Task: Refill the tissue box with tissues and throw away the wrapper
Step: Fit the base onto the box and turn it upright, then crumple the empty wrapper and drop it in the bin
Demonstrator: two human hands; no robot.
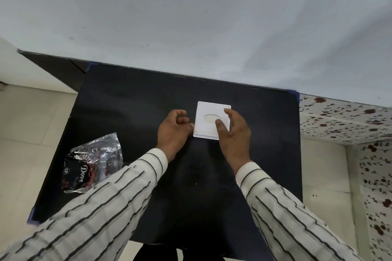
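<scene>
A white square tissue box (206,112) with an oval slot in its lid sits on the black table (131,108), right of centre. My right hand (233,131) rests over the box's right side, thumb on the lid and fingers curled around the right edge. My left hand (175,129) is just left of the box, fingers loosely curled, fingertips touching its lower left corner. A crumpled clear plastic wrapper (93,163) with dark "Dove" print lies at the table's front left, partly behind my left sleeve.
The table stands against a pale wall (191,17). Light floor tiles (31,123) lie to the left. On the right is a surface covered in a white cloth with a red floral print (347,121). No bin is in view.
</scene>
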